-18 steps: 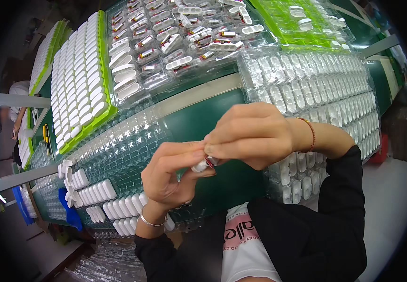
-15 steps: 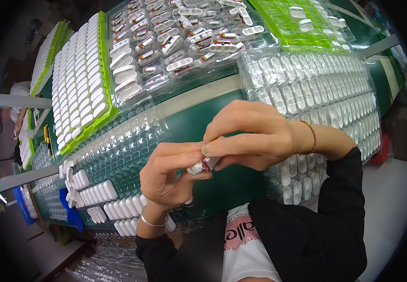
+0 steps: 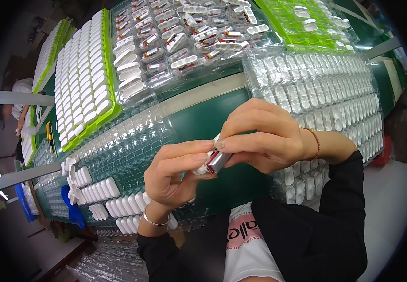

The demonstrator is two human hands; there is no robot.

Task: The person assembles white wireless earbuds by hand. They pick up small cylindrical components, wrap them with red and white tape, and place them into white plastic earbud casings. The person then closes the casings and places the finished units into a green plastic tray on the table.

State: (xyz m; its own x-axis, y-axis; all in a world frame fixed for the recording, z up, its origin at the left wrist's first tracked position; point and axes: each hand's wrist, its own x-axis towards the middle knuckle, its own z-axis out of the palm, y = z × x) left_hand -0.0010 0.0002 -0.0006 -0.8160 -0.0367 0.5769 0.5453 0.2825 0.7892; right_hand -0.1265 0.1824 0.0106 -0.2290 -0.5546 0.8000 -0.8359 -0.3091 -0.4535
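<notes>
Over the green tabletop, both my hands are closed around one small assembly. My left hand (image 3: 168, 176) pinches its whitish part (image 3: 203, 170) between thumb and fingers. My right hand (image 3: 264, 138) has its fingertips on the silver, battery-like cylinder (image 3: 219, 161), which has a red strip along its side. My fingers hide much of how the two parts join. Just left of my left hand, rows of white oval shells (image 3: 128, 207) lie on clear plastic trays. Close by my right arm, a clear tray (image 3: 285, 105) holds many white oval cases.
Ahead, a clear tray (image 3: 152, 84) carries open white cases and silver-and-red parts. Green trays (image 3: 114, 115) with white covers stand at the left, another green tray (image 3: 278, 28) far right. A yellow-and-black cutter (image 3: 49, 131), blue object (image 3: 74, 209) and another person's arm (image 3: 22, 117) are leftward.
The assembly has turned and risen slightly between my fingers, so more of the silver cylinder shows. Both hands have shifted a little to the right.
</notes>
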